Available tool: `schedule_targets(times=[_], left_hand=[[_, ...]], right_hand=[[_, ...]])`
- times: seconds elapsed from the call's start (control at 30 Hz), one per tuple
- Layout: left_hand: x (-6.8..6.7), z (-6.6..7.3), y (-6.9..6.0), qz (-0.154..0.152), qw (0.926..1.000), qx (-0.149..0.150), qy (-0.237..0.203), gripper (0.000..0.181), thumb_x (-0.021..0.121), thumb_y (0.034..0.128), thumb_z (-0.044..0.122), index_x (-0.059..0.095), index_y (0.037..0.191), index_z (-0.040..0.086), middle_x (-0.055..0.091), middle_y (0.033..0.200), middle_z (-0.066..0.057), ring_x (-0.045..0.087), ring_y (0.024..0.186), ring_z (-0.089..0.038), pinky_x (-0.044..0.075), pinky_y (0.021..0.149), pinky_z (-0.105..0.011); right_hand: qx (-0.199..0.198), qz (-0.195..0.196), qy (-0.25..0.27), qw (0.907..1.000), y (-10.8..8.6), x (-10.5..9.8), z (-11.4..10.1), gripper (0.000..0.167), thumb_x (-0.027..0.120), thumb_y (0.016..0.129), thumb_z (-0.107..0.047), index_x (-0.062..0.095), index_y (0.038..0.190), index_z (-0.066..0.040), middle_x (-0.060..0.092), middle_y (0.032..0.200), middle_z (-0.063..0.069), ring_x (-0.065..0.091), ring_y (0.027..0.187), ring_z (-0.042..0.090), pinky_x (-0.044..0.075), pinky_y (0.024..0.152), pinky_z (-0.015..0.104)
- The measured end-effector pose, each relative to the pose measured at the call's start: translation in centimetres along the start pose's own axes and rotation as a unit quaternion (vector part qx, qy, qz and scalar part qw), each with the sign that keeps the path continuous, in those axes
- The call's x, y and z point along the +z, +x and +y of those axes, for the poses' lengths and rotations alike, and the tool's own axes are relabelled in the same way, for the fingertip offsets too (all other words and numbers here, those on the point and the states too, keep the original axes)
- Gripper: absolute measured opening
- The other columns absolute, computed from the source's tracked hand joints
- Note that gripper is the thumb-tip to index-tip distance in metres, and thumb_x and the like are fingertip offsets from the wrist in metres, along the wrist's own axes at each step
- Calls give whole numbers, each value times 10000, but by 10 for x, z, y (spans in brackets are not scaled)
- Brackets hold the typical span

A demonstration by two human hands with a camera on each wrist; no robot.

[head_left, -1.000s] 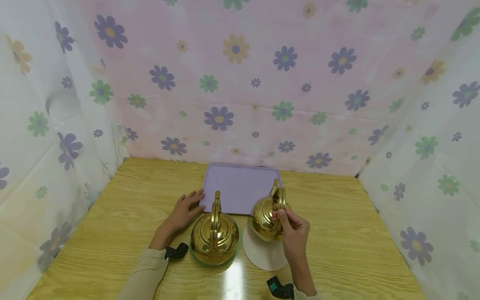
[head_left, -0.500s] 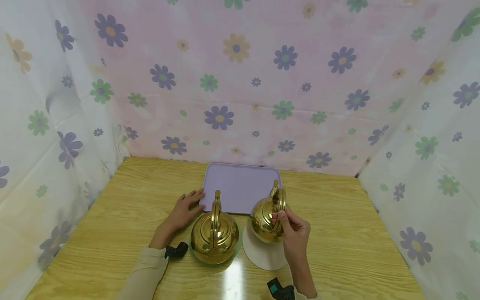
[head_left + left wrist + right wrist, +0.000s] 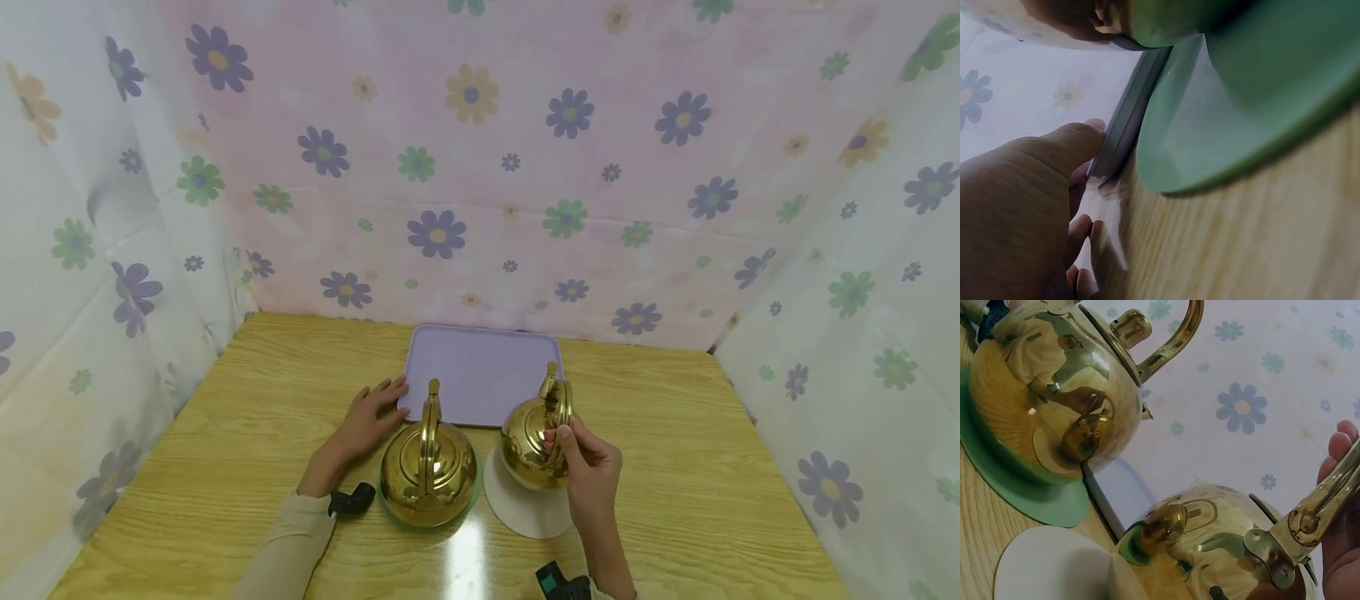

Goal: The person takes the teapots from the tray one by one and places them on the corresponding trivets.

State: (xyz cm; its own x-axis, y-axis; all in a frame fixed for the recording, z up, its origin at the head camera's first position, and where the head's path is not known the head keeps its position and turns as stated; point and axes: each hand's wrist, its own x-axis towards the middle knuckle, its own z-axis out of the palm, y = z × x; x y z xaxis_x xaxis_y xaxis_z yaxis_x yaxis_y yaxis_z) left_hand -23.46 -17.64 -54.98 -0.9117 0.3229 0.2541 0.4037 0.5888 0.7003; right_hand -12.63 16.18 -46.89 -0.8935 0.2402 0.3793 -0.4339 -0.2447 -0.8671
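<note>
My right hand grips the handle of a shiny gold kettle, its fingers around the handle. This kettle hangs over a round white mat, its spout pointing toward the back; whether its base touches the mat is hidden. A second, larger-looking gold kettle stands on a round green mat, its handle upright. With fingers fairly straight, my left hand rests at the left edge of a lilac tray. In the left wrist view, its thumb touches the tray's rim.
Both kettles are close together at the tray's near side. The wood-grain table runs out on either side. Flower-printed curtains hang behind the table and along its left and right sides.
The kettle in my right hand has come slightly down and nearer to me, over the white mat. My left hand, the other kettle and the tray stay where they were.
</note>
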Motion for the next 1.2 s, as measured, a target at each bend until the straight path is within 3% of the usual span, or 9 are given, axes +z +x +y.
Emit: schedule_targets(times=[0.17,0.5,1.0,1.2], left_hand=[[0,0,0,-11,10000,-9,17,525,652,997,146,497,1445,-80,408,1568,-212,298,1470,-507,80,1183,-711],[0,0,1,6,10000,-36,24,521,659,990,135,505,1439,-81,411,1566,-213,307,1468,-501,85,1182,-712],[2,0,1,-29,10000,-66,13,522,660,989,131,506,1441,-79,414,1567,-211,307,1471,-495,80,1187,-704],[1,-3,1,10,10000,-16,58,514,665,988,138,519,1432,-75,423,1560,-210,315,1466,-496,92,1184,-707]], right_hand=[[-36,-35,57,10000,-2,0,-2,242,546,1003,90,613,1148,272,773,799,10,737,712,92,608,697,224],[-154,-119,37,9998,-3,1,-5,222,554,1002,83,641,1058,279,769,805,19,736,729,84,604,705,213],[370,157,-275,9988,-12,-5,-9,194,583,991,71,678,1065,223,758,783,29,718,703,93,601,691,212],[367,73,-98,9993,-15,-8,-10,193,561,992,96,670,1103,210,768,794,28,731,707,102,609,697,226]])
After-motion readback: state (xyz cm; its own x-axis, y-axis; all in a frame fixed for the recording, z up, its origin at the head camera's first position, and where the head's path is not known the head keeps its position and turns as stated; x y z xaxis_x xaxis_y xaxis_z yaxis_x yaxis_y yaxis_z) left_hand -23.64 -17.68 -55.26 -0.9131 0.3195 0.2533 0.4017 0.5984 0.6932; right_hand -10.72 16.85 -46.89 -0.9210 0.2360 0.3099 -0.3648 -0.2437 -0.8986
